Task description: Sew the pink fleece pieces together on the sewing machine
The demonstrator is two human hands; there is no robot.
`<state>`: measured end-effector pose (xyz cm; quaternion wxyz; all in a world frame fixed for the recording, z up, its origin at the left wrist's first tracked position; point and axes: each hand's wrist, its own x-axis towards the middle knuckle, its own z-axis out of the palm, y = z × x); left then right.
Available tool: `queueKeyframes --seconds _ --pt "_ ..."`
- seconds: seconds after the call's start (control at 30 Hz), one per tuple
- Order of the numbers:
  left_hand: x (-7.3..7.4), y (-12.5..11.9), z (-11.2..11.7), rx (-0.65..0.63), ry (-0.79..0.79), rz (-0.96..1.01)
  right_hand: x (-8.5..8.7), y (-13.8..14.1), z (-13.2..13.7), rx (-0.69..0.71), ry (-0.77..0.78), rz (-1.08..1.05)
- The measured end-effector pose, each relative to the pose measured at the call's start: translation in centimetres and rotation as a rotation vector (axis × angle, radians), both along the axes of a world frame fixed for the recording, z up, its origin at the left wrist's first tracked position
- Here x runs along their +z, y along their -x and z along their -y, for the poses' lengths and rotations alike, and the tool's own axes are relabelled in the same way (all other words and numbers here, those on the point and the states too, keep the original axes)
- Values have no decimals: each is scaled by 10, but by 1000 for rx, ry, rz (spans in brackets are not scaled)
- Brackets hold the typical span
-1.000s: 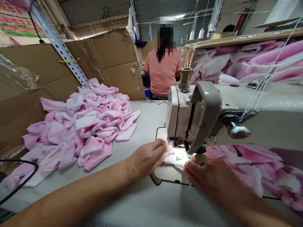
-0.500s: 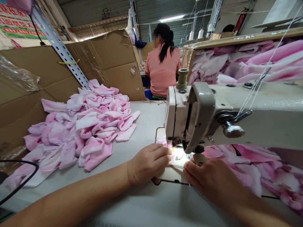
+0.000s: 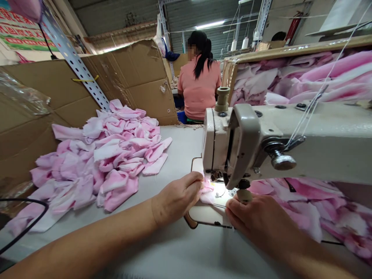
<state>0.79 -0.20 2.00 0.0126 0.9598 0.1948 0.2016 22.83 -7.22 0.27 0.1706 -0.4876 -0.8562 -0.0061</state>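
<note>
My left hand (image 3: 180, 198) is closed in a pinch on a small pink fabric piece (image 3: 207, 190), just left of the needle area. That fabric lies on the lit needle plate (image 3: 222, 195) under the head of a white sewing machine (image 3: 241, 143). Right of the plate, my right hand (image 3: 255, 217) rests low with its fingers curled together. The round knob (image 3: 244, 195) at the machine's underside covers part of these fingers, so what they hold, if anything, is hidden.
A heap of pink and white fabric pieces (image 3: 116, 155) covers the table's left side, against cardboard (image 3: 130, 73). More pink fabric (image 3: 302, 209) lies beneath the machine arm. Behind it stands a full carton (image 3: 232, 62). A person (image 3: 200, 83) sits ahead, back turned. A black cable (image 3: 43, 211) curves at left.
My left hand has drawn slightly left and up with its fingers pinched, and more of the pink fabric now shows beside the needle. My right hand stays nearly where it was.
</note>
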Motion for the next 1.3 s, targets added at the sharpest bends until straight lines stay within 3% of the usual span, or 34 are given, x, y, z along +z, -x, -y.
queueKeyframes --seconds 0.1,0.23,0.43,1.03,1.3 --pt "-3 -2 1 -24 -67 39 1 1 0 7 3 -15" --pt "-8 -5 4 -153 -196 77 3 2 -1 18 -32 -31" --pt "-7 -7 0 -290 -226 34 0 1 -1 -3 14 -28" --pt "-7 -9 -3 -60 -136 40 5 -4 -1 -34 194 -94" --pt "-12 -7 1 -51 -128 57 0 -19 -10 -108 99 -154"
